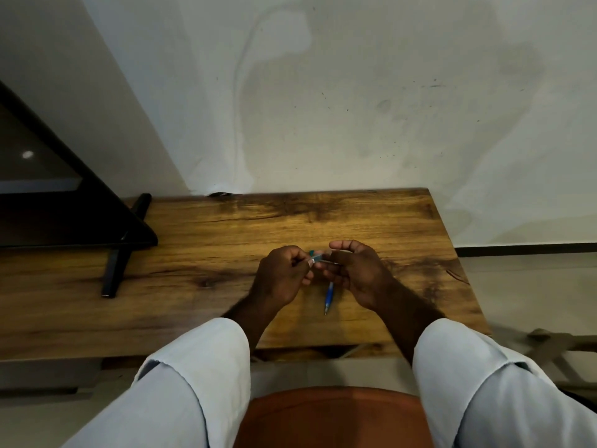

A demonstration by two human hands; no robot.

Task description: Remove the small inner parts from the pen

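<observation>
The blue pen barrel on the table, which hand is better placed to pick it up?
Probably the right hand: the blue pen barrel lies just beside it, while the left hand pinches a small teal-tipped part.

Table (226,240): wood, strong dark grain, smooth with a low sheen. Pen (328,297): blue translucent plastic barrel, glossy, metal tip. Sleeves (206,367): pale matt cloth. Wall (355,108): matt paint, stained and scuffed. Monitor (38,176): glossy black, matt black stand.
</observation>
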